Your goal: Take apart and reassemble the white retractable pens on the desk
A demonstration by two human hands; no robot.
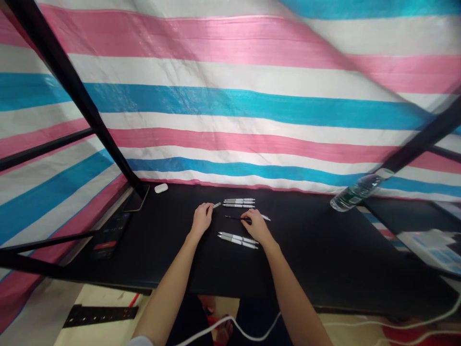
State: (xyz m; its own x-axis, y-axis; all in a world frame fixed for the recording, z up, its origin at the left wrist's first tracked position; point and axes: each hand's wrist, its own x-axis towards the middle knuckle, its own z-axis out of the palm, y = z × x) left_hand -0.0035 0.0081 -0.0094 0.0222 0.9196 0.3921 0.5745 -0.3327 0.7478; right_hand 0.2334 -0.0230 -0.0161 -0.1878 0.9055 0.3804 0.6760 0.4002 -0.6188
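Observation:
My left hand rests on the black table, its fingertips pinching a small white pen part. My right hand lies over a thin black pen refill, which it seems to grip. A white pen end sticks out past those fingers. Beyond both hands, a tight row of white pens lies flat. Another group of white pens lies nearer me, between my wrists and touching neither hand.
A white earbud case and a phone lie at the far left of the table, with a dark remote nearer. A water bottle lies tilted at right. Black frame poles and a striped tarp surround the table.

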